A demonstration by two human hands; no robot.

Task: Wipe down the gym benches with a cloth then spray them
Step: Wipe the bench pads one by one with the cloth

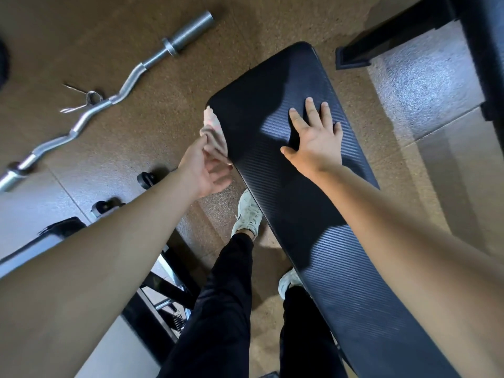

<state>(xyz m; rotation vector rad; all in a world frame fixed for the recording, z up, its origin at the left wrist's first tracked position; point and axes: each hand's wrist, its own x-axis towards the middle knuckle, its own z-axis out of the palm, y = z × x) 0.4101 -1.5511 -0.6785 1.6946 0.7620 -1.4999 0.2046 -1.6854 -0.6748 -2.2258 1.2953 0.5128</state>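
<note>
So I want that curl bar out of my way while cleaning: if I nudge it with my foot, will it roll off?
Probably not far: the curl bar has zigzag bends, so it should rock and settle rather than roll. It looks like solid steel with thick end sleeves, so likely heavy. The speckled floor looks grippy, so expect drag, not sliding.

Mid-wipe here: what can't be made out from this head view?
Cloth: head view, mostly hidden by the left hand and the bench's edge.
Bench near end: head view, cut off by the bottom edge.
Curl bar: head view, one end cut off by the left edge.
Spray bottle: nowhere in frame.
</note>
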